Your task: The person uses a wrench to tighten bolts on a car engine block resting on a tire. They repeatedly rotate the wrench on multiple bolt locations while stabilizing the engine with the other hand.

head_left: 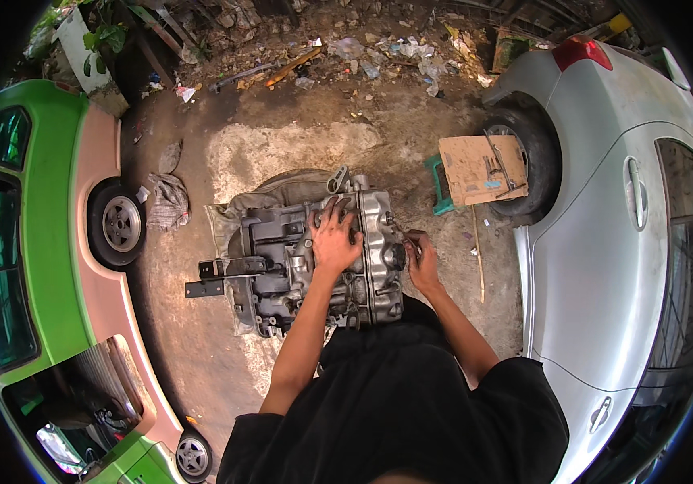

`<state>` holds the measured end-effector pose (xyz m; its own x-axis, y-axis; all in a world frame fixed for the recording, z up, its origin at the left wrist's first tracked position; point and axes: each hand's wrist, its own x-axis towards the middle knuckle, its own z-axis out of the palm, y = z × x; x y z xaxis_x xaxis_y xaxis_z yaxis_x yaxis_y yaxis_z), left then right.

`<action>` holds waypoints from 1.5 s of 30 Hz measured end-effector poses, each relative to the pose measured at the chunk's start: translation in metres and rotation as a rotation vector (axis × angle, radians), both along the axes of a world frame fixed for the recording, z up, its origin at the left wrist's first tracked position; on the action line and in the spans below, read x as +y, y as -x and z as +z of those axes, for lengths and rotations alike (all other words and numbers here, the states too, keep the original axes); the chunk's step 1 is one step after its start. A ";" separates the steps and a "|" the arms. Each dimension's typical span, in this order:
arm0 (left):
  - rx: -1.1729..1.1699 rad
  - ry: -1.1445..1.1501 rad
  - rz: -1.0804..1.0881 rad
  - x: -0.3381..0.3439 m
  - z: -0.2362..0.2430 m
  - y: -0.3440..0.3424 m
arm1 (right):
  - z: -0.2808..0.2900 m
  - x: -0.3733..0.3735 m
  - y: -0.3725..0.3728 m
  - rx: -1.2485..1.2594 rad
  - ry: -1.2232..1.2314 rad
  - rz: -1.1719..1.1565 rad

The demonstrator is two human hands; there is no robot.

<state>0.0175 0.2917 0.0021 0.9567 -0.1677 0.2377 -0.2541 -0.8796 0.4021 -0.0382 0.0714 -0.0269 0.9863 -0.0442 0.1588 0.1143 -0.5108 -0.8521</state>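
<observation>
A grey metal engine (270, 230) lies on the ground in front of me, with a ribbed silver cover (375, 222) along its right side. My left hand (335, 239) rests on top of the engine beside that cover, its fingers spread and flat. At the engine's right edge is my right hand (422, 260), its fingers bent and pinched together next to a dark round cap (398, 256). Whatever is between those fingers is too small to make out. A black metal bracket (229, 268) sticks out from the engine's left side.
Cloth sacking (225, 216) lies under the engine. To the right, a cardboard sheet (475, 181) with several tools covers a green stool (439, 189) by a silver car (596, 234). A green and pink vehicle (64, 266) stands left. Litter (395, 60) lines the far side.
</observation>
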 end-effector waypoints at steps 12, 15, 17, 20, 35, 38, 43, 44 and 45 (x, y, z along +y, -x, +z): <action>0.141 -0.159 -0.023 -0.004 0.004 -0.006 | -0.006 -0.026 -0.112 0.302 0.054 -0.205; 0.220 -0.178 -0.018 -0.004 0.004 -0.006 | 0.000 -0.027 -0.133 0.491 -0.177 -0.085; 0.148 -0.164 -0.055 -0.002 0.005 -0.007 | 0.005 -0.021 -0.142 0.461 -0.194 -0.070; 0.121 -0.159 -0.078 0.000 0.005 -0.006 | 0.009 -0.012 -0.151 0.522 -0.235 -0.009; 0.210 -0.136 -0.079 0.000 0.006 -0.007 | -0.025 -0.021 -0.183 0.573 0.252 0.047; 0.215 -0.122 -0.081 0.000 0.007 -0.007 | -0.026 -0.016 -0.178 0.509 0.221 0.015; 0.227 -0.143 -0.071 -0.001 0.009 -0.007 | -0.012 -0.007 -0.183 0.678 0.238 0.070; 0.220 -0.139 -0.071 -0.001 0.010 -0.007 | -0.007 -0.006 -0.183 0.682 0.210 0.096; 0.219 -0.137 -0.071 -0.001 0.010 -0.007 | -0.002 -0.004 -0.183 0.718 0.196 0.094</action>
